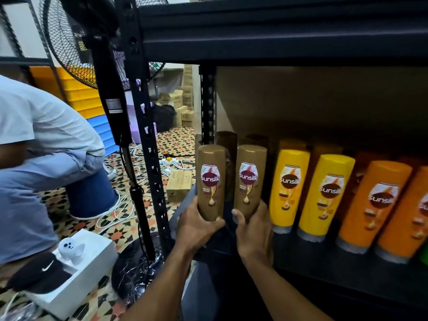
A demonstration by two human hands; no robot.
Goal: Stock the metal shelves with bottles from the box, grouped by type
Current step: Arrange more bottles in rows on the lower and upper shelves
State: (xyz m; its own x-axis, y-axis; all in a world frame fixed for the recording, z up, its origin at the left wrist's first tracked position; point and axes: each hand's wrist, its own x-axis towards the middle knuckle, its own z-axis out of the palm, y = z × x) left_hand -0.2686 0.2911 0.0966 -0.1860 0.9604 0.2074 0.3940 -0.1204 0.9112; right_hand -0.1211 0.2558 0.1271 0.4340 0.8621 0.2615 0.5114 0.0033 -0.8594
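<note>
My left hand [196,224] grips the base of a brown Sunsilk bottle [211,179] at the left end of the black metal shelf [324,269]. My right hand [253,230] grips a second brown Sunsilk bottle [250,179] right beside it. Both bottles stand upright, cap down, in front of darker brown bottles [228,141]. To the right stand two yellow bottles [289,188] [325,195], then orange bottles [375,205]. The box is not in sight.
The shelf's front left upright [148,144] stands close to my left arm. A black floor fan [111,93] is beside it. A seated person [41,144] is at the left. White cables, a power strip [170,161] and a small carton [178,185] lie on the patterned floor.
</note>
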